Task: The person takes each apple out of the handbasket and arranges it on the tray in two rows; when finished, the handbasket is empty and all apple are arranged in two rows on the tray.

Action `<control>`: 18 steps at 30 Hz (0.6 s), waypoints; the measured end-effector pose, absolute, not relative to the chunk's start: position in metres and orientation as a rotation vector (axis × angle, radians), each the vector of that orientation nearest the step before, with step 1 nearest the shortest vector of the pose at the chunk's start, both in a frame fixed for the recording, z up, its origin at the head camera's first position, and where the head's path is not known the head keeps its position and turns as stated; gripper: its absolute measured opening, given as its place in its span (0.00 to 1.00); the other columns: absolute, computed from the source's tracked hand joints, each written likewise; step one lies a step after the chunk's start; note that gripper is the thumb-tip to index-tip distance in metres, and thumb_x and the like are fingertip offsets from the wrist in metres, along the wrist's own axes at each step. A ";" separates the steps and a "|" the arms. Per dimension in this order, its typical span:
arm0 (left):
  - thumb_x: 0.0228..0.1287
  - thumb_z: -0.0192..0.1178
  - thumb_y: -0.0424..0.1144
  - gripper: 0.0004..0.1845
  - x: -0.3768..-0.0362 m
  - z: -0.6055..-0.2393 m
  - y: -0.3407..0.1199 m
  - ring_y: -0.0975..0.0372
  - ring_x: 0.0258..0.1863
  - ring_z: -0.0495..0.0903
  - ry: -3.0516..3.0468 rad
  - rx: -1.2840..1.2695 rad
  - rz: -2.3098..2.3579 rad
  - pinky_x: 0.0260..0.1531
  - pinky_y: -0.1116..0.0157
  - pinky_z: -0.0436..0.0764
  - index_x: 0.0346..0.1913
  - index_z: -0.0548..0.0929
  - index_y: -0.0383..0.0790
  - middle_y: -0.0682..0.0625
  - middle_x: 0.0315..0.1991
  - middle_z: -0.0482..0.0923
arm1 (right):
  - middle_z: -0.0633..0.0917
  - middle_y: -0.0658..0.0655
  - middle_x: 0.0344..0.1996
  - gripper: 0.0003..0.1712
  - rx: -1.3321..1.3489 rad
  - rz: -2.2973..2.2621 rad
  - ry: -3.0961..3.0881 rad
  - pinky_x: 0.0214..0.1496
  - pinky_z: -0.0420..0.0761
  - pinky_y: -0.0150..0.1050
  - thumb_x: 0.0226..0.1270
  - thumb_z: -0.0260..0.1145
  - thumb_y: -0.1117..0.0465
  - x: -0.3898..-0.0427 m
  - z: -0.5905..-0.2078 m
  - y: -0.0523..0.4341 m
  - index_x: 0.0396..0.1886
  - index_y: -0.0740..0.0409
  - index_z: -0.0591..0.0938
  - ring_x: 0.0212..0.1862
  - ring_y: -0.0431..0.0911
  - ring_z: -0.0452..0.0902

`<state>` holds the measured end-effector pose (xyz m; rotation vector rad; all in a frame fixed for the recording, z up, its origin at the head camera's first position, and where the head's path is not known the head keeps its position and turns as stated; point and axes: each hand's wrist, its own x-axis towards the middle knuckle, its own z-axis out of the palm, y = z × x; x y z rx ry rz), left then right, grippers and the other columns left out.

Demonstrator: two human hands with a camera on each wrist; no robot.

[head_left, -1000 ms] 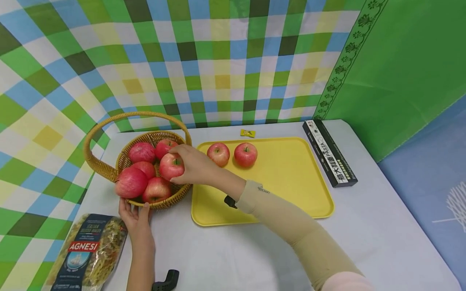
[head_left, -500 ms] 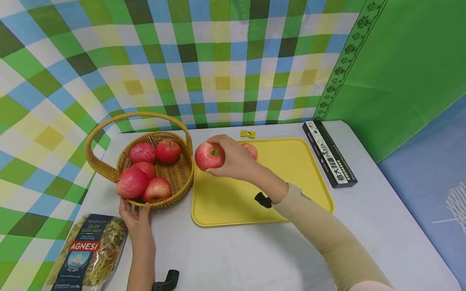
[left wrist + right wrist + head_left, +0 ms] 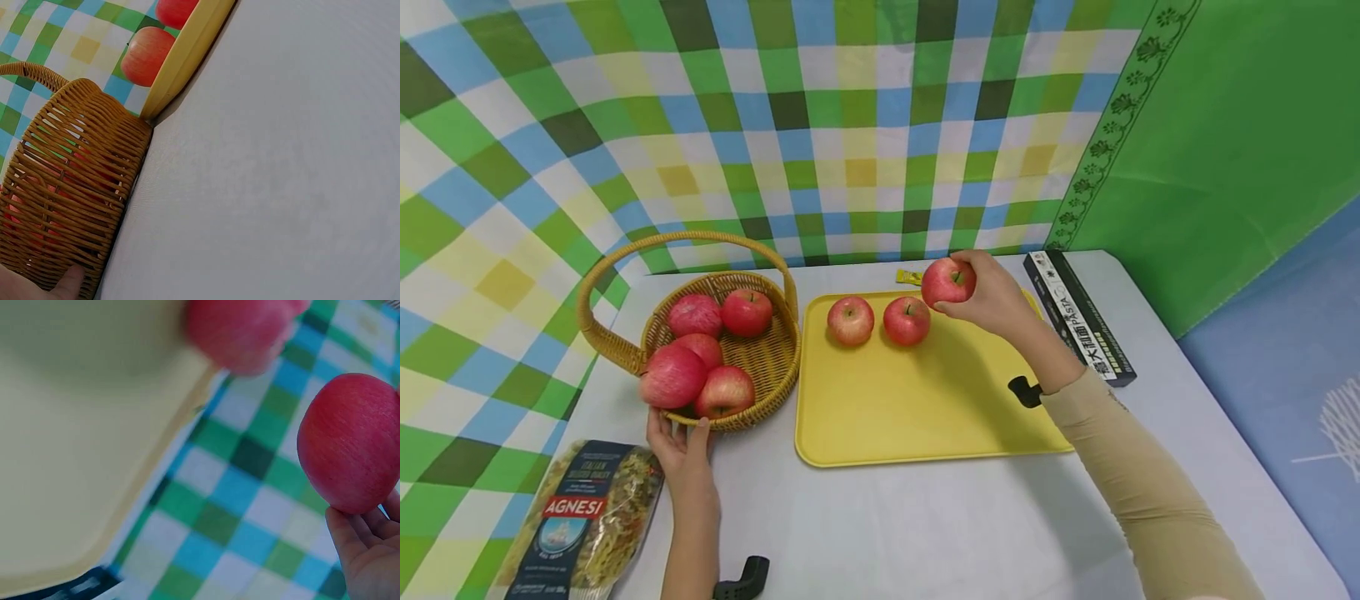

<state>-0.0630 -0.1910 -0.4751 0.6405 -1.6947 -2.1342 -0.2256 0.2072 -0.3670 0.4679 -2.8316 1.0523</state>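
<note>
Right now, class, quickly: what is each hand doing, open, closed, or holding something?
Left hand: open, fingers resting against the basket.
Right hand: holding a red apple above the yellow tray.

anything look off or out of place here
Mostly tidy. One apple in the basket bulges out over the near rim by the left hand. A small yellow packet lies loose behind the tray.

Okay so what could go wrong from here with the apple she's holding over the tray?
The apple in the right hand hangs near the yellow tray's far rim; set down there, it might roll off toward the small yellow packet. It could also bump the two apples already on the tray. In the wicker basket, one apple overhangs the rim and might tip out.
</note>
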 end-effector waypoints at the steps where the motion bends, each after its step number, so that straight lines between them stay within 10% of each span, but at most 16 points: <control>1: 0.73 0.51 0.34 0.40 -0.063 -0.475 -0.192 0.59 0.75 0.39 -1.698 0.641 -2.133 0.67 0.62 0.60 0.76 0.40 0.61 0.57 0.76 0.35 | 0.72 0.62 0.57 0.46 0.452 1.043 -2.847 0.50 0.78 0.52 0.49 0.78 0.51 -0.228 -0.371 0.213 0.64 0.65 0.68 0.54 0.55 0.70; 18: 0.73 0.51 0.35 0.40 -0.064 -0.477 -0.191 0.60 0.75 0.39 -1.680 0.649 -2.149 0.68 0.62 0.59 0.76 0.39 0.62 0.57 0.76 0.34 | 0.72 0.67 0.55 0.44 0.375 0.864 -3.106 0.56 0.73 0.55 0.50 0.76 0.53 -0.254 -0.430 0.244 0.62 0.70 0.68 0.53 0.59 0.69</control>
